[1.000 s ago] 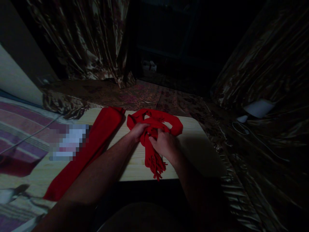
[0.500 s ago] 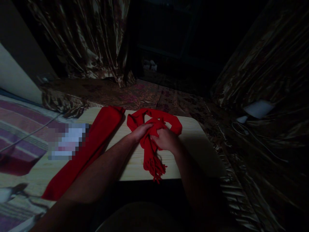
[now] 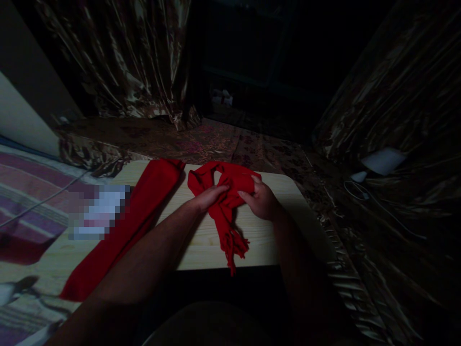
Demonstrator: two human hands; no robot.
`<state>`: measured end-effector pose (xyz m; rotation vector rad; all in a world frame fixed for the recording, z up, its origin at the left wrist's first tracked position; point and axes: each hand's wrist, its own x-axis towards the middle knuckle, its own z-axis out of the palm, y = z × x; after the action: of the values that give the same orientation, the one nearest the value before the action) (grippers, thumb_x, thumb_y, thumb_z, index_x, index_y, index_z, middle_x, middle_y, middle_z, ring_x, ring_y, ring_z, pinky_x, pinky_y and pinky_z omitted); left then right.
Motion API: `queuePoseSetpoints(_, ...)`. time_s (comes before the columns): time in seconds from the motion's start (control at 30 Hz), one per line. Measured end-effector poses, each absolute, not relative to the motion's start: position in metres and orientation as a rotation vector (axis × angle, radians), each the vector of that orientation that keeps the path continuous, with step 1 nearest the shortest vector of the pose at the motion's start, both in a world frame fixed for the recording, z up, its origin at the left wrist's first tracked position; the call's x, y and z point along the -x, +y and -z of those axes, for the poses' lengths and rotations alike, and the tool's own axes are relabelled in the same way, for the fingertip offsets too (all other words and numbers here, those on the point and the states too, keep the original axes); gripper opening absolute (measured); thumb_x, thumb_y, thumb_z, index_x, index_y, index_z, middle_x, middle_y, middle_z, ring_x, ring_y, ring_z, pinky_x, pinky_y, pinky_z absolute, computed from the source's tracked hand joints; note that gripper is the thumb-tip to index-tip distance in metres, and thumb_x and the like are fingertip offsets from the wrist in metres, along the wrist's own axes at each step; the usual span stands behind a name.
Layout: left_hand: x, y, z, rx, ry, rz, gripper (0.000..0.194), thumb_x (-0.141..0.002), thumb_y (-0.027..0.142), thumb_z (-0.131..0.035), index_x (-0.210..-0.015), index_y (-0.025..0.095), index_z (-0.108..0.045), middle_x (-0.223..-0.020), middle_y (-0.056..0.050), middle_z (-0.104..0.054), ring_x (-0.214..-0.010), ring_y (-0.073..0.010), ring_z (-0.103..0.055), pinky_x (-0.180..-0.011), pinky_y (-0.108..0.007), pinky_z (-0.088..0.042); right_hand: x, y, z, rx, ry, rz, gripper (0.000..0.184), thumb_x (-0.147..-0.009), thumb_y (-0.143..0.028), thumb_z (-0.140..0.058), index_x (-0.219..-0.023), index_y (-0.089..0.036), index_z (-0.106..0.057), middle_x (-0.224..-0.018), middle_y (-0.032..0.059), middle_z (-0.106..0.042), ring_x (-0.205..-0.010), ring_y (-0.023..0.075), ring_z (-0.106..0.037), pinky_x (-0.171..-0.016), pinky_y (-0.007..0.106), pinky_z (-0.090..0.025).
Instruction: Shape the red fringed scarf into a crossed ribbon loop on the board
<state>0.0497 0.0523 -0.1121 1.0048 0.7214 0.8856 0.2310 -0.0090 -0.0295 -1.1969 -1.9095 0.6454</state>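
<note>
A red scarf (image 3: 236, 183) with a fringed end lies bunched and looped on a pale wooden table (image 3: 201, 250). My left hand (image 3: 212, 197) is closed on the scarf's crossing folds from the left, its fingertips partly hidden in the cloth. On the right side my right hand (image 3: 262, 198) grips the edge of the scarf between thumb and fingers. The fringe hangs toward the table's near edge. A second red cloth (image 3: 144, 206), folded long and narrow, lies slantwise left of the scarf, partly behind my left forearm.
Beside the long red cloth lies a blurred flat item (image 3: 103, 211). Striped bedding (image 3: 29, 192) with a cable is at the left. Patterned curtains (image 3: 144, 62) hang behind. A white lamp-like object (image 3: 383, 161) with a cord lies at the right. The room is dim.
My right hand has moved right to the scarf's outer edge, and the loop there has closed up. The fringe has swung slightly right. My left hand stays at the folds.
</note>
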Motion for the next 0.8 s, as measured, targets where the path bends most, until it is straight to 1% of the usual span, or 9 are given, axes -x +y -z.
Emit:
queuePoseSetpoints(0.03,-0.05,0.052,0.111,-1.013,0.719,-0.878,0.038,-0.074,0.041,-0.072,-0.101,0.015,-0.075,-0.102,-0.011,-0.078,-0.093,-0.0266,-0.073,-0.085,-0.033,-0.056,-0.23,-0.01,0.03,1.206,-1.809,-0.632,0.028,-0.084,-0.036,-0.06,-0.101,-0.017,-0.072,-0.109,0.011,-0.071,-0.109,0.0242,-0.064,-0.094,0.035,-0.052)
queuePoseSetpoints(0.1,-0.049,0.051,0.109,-1.033,0.733,-0.858,0.039,-0.075,0.043,-0.073,-0.103,0.015,-0.075,-0.104,-0.01,-0.078,-0.096,-0.0268,-0.073,-0.089,-0.033,-0.056,-0.229,-0.013,0.031,1.152,-1.54,-0.706,0.026,-0.084,-0.038,-0.059,-0.098,-0.018,-0.069,-0.102,0.0097,-0.071,-0.099,0.0233,-0.067,-0.089,0.037,-0.055)
queuePoseSetpoints(0.17,-0.049,0.052,0.109,-1.017,0.774,-0.841,0.043,-0.075,0.045,-0.073,-0.106,0.015,-0.075,-0.103,-0.01,-0.078,-0.097,-0.0269,-0.073,-0.09,-0.034,-0.055,-0.23,-0.015,0.031,1.018,-1.268,-0.812,0.023,-0.085,-0.039,-0.059,-0.095,-0.019,-0.065,-0.094,0.006,-0.071,-0.09,0.0212,-0.068,-0.084,0.038,-0.057)
queuePoseSetpoints(0.23,-0.048,0.053,0.11,-0.99,0.826,-0.85,0.046,-0.073,0.046,-0.073,-0.107,0.015,-0.075,-0.103,-0.01,-0.078,-0.096,-0.0266,-0.073,-0.091,-0.035,-0.055,-0.232,-0.016,0.03,0.875,-1.089,-0.893,0.021,-0.085,-0.039,-0.061,-0.094,-0.021,-0.062,-0.091,0.0027,-0.07,-0.088,0.0204,-0.068,-0.084,0.04,-0.058)
queuePoseSetpoints(0.37,-0.047,0.054,0.11,-1.094,0.887,-0.821,0.045,-0.073,0.05,-0.071,-0.101,0.015,-0.076,-0.099,-0.009,-0.078,-0.094,-0.0257,-0.072,-0.093,-0.036,-0.054,-0.239,-0.014,0.027,0.687,-0.971,-0.978,0.018,-0.08,-0.036,-0.067,-0.087,-0.02,-0.061,-0.088,0.0012,-0.068,-0.091,0.0202,-0.067,-0.092,0.043,-0.055)
queuePoseSetpoints(0.5,-0.048,0.053,0.107,-1.244,0.921,-0.792,0.045,-0.075,0.053,-0.067,-0.095,0.015,-0.079,-0.097,-0.008,-0.079,-0.093,-0.0257,-0.071,-0.094,-0.036,-0.052,-0.247,-0.009,0.018,0.553,-0.818,-0.856,0.008,-0.082,-0.028,-0.06,-0.086,-0.02,-0.062,-0.093,0.0013,-0.068,-0.099,0.0187,-0.066,-0.105,0.044,-0.049)
queuePoseSetpoints(0.6,-0.048,0.052,0.107,-1.286,0.882,-0.785,0.05,-0.075,0.057,-0.066,-0.1,0.015,-0.079,-0.101,-0.007,-0.078,-0.097,-0.0262,-0.07,-0.092,-0.035,-0.052,-0.256,-0.004,0.013,0.458,-0.686,-0.891,0.008,-0.085,-0.026,-0.053,-0.084,-0.022,-0.06,-0.095,0.0016,-0.068,-0.104,0.0191,-0.065,-0.108,0.047,-0.047)
queuePoseSetpoints(0.67,-0.048,0.054,0.108,-1.317,0.889,-0.759,0.054,-0.076,0.058,-0.064,-0.104,0.015,-0.079,-0.099,-0.006,-0.078,-0.094,-0.0261,-0.07,-0.088,-0.034,-0.052,-0.264,-0.002,0.014,0.423,-0.659,-0.953,0.009,-0.085,-0.026,-0.051,-0.083,-0.022,-0.058,-0.095,0.0022,-0.068,-0.106,0.0202,-0.065,-0.108,0.049,-0.046)
queuePoseSetpoints(0.8,-0.048,0.058,0.111,-1.448,0.914,-0.703,0.051,-0.078,0.054,-0.06,-0.103,0.014,-0.079,-0.093,-0.005,-0.078,-0.09,-0.0236,-0.069,-0.084,-0.031,-0.052,-0.28,-0.004,0.02,0.481,-0.736,-0.932,0.007,-0.077,-0.023,-0.054,-0.081,-0.022,-0.06,-0.093,0.0015,-0.068,-0.104,0.0199,-0.065,-0.109,0.047,-0.045)
